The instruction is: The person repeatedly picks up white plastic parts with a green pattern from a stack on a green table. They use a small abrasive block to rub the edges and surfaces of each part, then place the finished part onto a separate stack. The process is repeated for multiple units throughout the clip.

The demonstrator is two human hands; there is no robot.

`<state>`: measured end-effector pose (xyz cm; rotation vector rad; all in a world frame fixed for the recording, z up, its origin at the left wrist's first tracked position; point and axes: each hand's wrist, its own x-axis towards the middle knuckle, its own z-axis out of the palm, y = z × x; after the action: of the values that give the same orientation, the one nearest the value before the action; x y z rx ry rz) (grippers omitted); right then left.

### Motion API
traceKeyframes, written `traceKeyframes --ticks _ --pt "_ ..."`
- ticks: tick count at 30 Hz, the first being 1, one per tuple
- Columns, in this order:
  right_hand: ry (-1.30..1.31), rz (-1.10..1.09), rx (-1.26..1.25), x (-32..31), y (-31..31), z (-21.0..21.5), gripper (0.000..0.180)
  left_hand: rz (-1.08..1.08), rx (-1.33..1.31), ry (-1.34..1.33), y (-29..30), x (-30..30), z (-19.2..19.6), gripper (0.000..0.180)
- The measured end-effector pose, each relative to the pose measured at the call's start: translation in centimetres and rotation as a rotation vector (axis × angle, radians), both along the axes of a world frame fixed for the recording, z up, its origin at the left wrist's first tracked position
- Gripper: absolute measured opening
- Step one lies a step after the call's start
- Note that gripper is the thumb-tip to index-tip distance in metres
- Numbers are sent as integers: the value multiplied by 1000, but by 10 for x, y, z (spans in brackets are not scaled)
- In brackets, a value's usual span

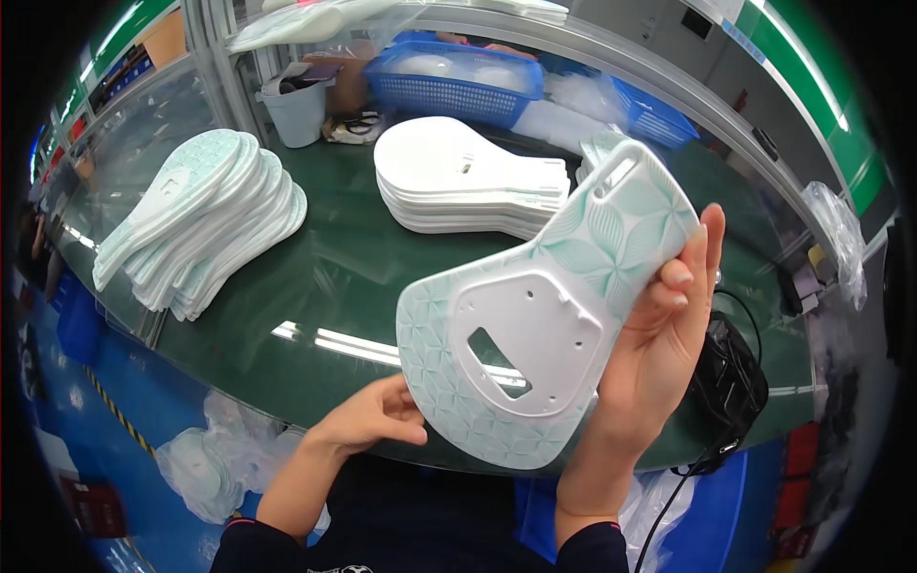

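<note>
Raised over the table is a white plastic panel (611, 277) with a mint-green leaf pattern, shaped like a paddle with a slotted narrow end. It is tilted, narrow end up and to the right. A smooth raised area on its wide part has an angled cut-out and small holes. My right hand (659, 334) grips the panel along its right edge, thumb hidden behind it. My left hand (377, 415) is beside the lower left edge, fingers loosely curled with the thumb apart. Whether it touches the panel is unclear.
Patterned panels lie in a fanned stack (205, 220) at left; a white panel stack (468, 172) stands behind the held one. Farther back are a blue basket (454, 81) and a grey bin (294, 110). A black bag (731, 392) with a cable sits at right on the green table (287, 382).
</note>
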<state>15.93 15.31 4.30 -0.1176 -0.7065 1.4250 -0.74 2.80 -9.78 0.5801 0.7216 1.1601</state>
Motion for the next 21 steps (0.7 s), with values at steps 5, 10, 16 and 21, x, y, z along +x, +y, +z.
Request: traceKeyframes --ticks 5,10,16,21 --pt "-71 -140 -168 -6 20 2 31 168 -44 242 -10 3 18 48" --pt "-479 -78 -64 5 59 -32 33 694 271 409 34 -70 58 41" --pt "-701 -35 -112 -20 114 -59 42 812 300 667 130 -133 83 40" --pt "-1147 -187 -53 -21 118 -51 54 974 257 1033 175 -149 83 52"
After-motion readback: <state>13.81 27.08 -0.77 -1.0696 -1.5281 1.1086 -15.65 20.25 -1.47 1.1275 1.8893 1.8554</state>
